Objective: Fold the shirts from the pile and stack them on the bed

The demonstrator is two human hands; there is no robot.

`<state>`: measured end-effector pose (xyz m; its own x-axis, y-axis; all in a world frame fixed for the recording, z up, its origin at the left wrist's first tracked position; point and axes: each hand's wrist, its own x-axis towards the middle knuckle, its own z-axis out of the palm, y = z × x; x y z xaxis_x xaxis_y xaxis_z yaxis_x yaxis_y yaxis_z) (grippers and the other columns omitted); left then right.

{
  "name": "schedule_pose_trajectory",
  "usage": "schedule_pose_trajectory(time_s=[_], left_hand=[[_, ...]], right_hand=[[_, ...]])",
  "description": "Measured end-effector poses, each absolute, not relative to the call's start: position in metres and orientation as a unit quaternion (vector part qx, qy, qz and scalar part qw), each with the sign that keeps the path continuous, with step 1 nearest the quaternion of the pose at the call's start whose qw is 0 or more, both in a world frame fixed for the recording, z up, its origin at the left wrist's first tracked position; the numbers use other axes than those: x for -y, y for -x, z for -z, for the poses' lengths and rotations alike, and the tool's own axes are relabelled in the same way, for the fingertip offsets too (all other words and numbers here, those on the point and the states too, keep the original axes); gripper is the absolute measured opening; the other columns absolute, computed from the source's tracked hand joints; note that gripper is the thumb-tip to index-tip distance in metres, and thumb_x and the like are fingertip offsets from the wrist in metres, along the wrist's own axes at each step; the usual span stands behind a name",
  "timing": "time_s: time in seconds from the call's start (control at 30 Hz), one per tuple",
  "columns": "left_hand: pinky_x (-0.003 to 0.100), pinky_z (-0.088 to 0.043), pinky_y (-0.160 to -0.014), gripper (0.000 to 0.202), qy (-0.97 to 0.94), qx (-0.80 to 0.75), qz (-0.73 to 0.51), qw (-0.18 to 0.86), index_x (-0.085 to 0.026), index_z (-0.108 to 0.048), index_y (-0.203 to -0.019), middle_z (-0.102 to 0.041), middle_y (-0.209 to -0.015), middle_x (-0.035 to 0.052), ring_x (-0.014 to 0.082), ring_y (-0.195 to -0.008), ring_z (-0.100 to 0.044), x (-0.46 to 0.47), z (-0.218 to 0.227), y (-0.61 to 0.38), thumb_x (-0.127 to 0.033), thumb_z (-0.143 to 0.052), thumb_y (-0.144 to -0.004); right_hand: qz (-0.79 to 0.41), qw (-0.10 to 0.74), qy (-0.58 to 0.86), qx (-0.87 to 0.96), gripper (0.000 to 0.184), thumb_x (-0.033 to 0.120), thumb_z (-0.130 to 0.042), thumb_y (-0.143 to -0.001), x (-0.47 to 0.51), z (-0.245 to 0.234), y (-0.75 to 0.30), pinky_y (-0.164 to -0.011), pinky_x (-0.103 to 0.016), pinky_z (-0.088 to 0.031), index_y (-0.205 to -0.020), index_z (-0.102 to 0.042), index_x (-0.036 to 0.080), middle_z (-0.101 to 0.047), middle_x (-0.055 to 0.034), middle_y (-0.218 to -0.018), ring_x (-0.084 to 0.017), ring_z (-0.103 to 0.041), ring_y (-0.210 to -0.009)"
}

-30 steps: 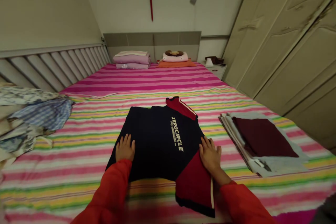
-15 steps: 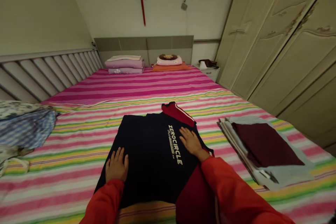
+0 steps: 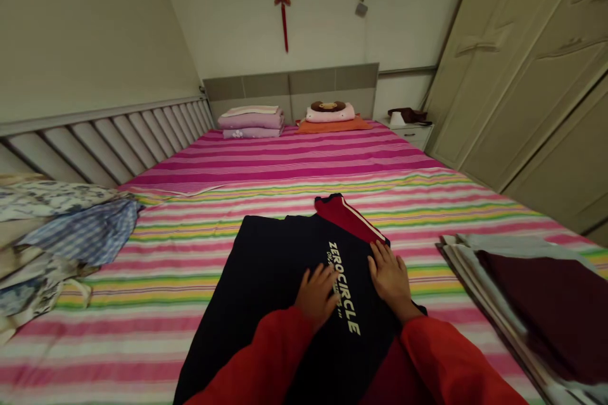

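A dark navy T-shirt (image 3: pixel 256 272) with red sleeves and white "ZEROCIRCLE" lettering lies spread flat on the bed, its collar side to the right. My left hand (image 3: pixel 317 296) rests on the shirt's chest beside the lettering, fingers spread. Near the neck and the upper red sleeve, my right hand (image 3: pixel 390 273) lies flat on the cloth with its fingers stretched out. Neither hand grips the fabric. Part of the lower red sleeve is hidden by my right forearm.
Folded clothes (image 3: pixel 536 310), a maroon one on top, are stacked at the right. Crumpled clothes (image 3: pixel 85 228) lie at the left by the bed rail (image 3: pixel 142 139). Folded bedding (image 3: pixel 251 121) and a pink pillow (image 3: pixel 330 114) sit at the headboard (image 3: pixel 266 92). A wardrobe (image 3: pixel 522 95) stands at right.
My left hand has moved right across the shirt, from its lower left part to the lettering. My right hand has shifted toward the upper sleeve and neck. The view has turned left.
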<state>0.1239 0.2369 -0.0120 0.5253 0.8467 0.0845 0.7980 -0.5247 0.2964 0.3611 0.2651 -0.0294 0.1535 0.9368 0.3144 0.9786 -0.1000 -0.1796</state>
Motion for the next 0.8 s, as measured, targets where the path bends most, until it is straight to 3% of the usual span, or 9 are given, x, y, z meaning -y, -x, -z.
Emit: schedule_pose_trajectory(time_s=[0.17, 0.5, 0.63, 0.8], left_hand=[[0.047, -0.028, -0.117, 0.048, -0.870, -0.473, -0.120, 0.068, -0.034, -0.043, -0.144, -0.043, -0.153, -0.0009, 0.0202, -0.143, -0.032, -0.291, 0.015, -0.130, -0.042, -0.041, -0.096], [0.051, -0.035, -0.109, 0.049, -0.632, -0.765, -0.125, -0.011, -0.023, -0.051, -0.138, -0.049, -0.148, 0.0095, 0.0271, -0.138, -0.041, -0.362, -0.003, 0.077, -0.034, -0.041, -0.092], [0.044, -0.044, -0.101, 0.048, -0.609, -0.780, -0.143, -0.016, -0.019, -0.048, -0.140, -0.059, -0.135, 0.0139, 0.0257, -0.124, -0.054, -0.393, -0.018, 0.085, -0.032, -0.038, -0.095], [0.049, -0.044, -0.102, 0.036, -0.628, -0.765, -0.137, -0.044, -0.022, -0.058, -0.127, -0.062, -0.127, 0.0114, 0.0267, -0.119, -0.056, -0.425, -0.029, 0.070, -0.027, -0.053, -0.092]], right_hand=[[0.074, 0.178, 0.731, 0.654, 0.054, 0.036, -0.023, -0.098, -0.266, 0.031, -0.364, -0.109, -0.045, -0.032, -0.141, -0.050, 0.018, -0.051, -0.0097, -0.146, -0.024, -0.043, -0.136], [0.090, 0.179, 0.729, 0.655, 0.054, 0.037, -0.025, -0.097, -0.268, 0.034, -0.365, -0.107, -0.046, -0.035, -0.139, -0.052, 0.018, -0.053, -0.0102, -0.144, -0.025, -0.045, -0.134], [0.095, 0.179, 0.730, 0.653, 0.053, 0.036, -0.025, -0.097, -0.268, 0.035, -0.366, -0.107, -0.045, -0.034, -0.138, -0.053, 0.018, -0.054, -0.0098, -0.143, -0.025, -0.045, -0.133], [0.100, 0.185, 0.728, 0.652, 0.052, 0.038, -0.026, -0.098, -0.268, 0.038, -0.367, -0.107, -0.044, -0.033, -0.138, -0.053, 0.020, -0.054, -0.0089, -0.143, -0.024, -0.045, -0.133]])
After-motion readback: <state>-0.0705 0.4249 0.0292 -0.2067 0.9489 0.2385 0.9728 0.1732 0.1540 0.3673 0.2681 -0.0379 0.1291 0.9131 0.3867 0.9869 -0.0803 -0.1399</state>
